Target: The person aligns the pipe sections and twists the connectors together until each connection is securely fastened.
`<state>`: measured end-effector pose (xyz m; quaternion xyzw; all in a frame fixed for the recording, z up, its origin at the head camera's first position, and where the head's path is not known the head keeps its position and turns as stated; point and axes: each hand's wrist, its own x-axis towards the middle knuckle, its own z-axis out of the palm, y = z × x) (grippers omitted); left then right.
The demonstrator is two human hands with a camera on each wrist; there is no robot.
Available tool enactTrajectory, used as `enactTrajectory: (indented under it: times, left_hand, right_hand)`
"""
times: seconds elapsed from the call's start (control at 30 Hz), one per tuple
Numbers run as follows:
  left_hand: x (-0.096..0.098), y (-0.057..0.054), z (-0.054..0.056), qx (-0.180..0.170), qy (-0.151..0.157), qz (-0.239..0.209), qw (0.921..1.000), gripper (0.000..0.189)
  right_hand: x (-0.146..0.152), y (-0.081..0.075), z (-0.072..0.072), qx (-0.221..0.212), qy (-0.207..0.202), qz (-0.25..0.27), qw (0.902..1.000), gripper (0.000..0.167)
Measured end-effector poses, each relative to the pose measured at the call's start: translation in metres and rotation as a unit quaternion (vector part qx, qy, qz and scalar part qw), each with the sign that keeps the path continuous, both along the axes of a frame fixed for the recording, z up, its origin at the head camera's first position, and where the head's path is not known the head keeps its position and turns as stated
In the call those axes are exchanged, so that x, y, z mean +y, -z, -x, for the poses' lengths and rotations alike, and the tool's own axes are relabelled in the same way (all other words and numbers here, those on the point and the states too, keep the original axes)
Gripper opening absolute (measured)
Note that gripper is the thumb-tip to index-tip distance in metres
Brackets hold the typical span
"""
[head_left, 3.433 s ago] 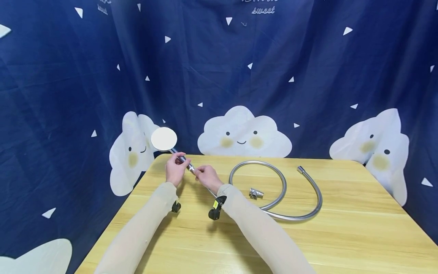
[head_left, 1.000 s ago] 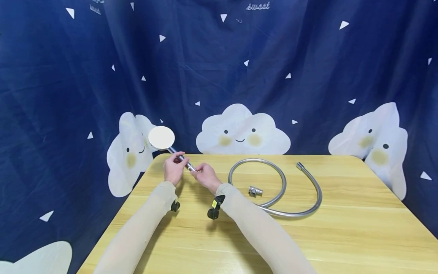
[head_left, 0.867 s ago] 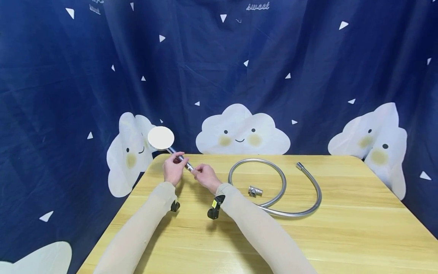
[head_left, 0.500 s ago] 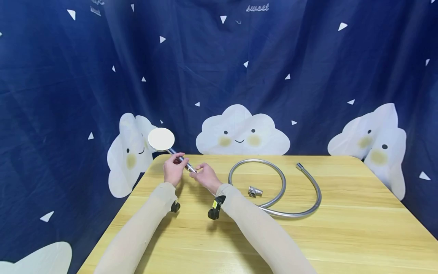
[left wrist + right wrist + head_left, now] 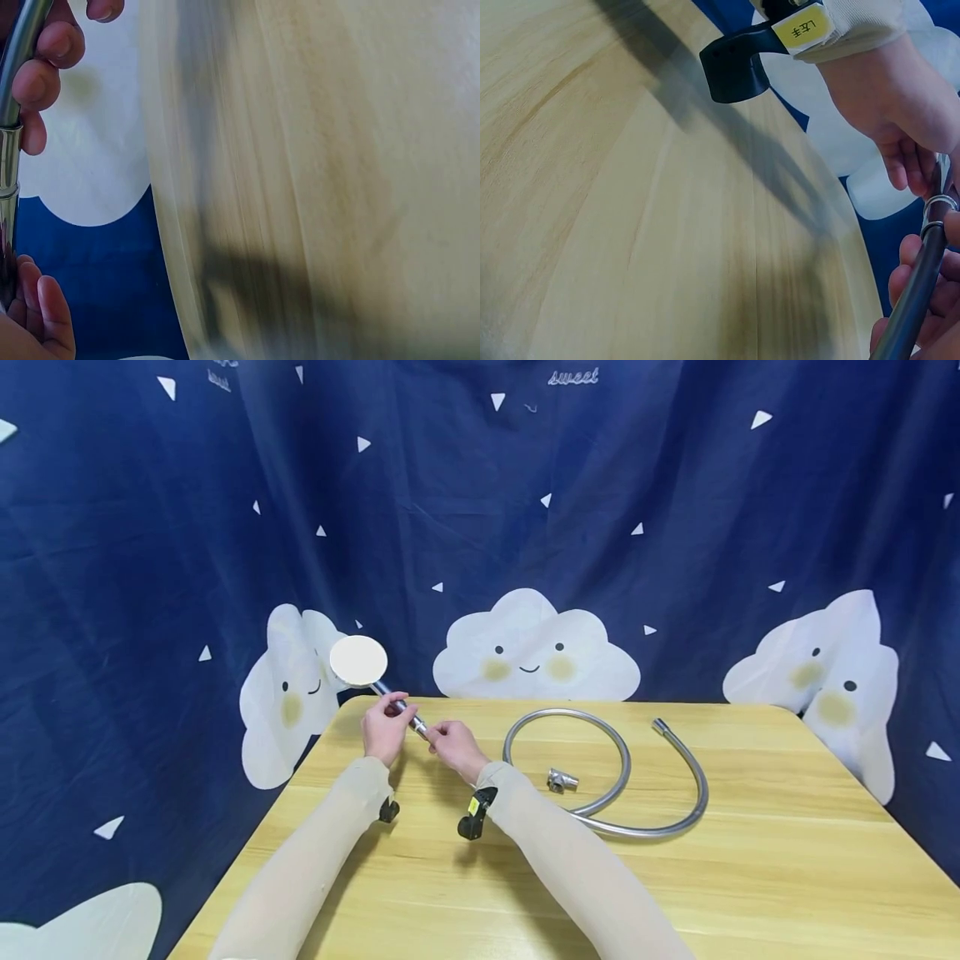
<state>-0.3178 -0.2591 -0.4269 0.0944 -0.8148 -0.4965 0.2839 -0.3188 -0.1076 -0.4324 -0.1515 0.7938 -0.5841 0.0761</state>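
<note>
A handheld shower head (image 5: 358, 661) with a round white face is raised above the table's far left corner, its chrome handle slanting down to the right. The left hand (image 5: 384, 732) grips that handle between thumb and fingers. Just below, the right hand (image 5: 457, 749) pinches the end of the grey shower hose (image 5: 701, 785) where it meets the handle. In the right wrist view, the hose (image 5: 911, 307) runs between the right fingers up to bright rings at the joint. The left wrist view shows the hose (image 5: 24, 52) and handle in line; how tightly they join is hidden.
The hose loops across the wooden table (image 5: 780, 860), its free end fitting (image 5: 660, 727) lying toward the back. A small chrome valve fitting (image 5: 561, 781) lies inside the loop. A dark blue curtain (image 5: 480, 485) with clouds hangs behind the table.
The right thumb and fingers have shifted repeatedly around the hose end, the thumb lifting and closing again. The left hand keeps its grip on the handle. The view sways slightly.
</note>
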Motion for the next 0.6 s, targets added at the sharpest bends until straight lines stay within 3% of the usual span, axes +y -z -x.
enactTrajectory:
  times: [0.33,0.6]
  left_hand:
    - [-0.0017,0.0052,0.0037,0.006,-0.004,0.001,1.0000,0.030]
    - [-0.0018,0.0044,0.0027,-0.001,0.001,-0.006,1.0000,0.030]
  right_hand:
    - [0.0001,0.0015,0.0002,-0.020,0.011,0.027,0.9994,0.029]
    - [0.0000,0.0014,0.0005,-0.003,0.001,0.006,1.0000,0.015]
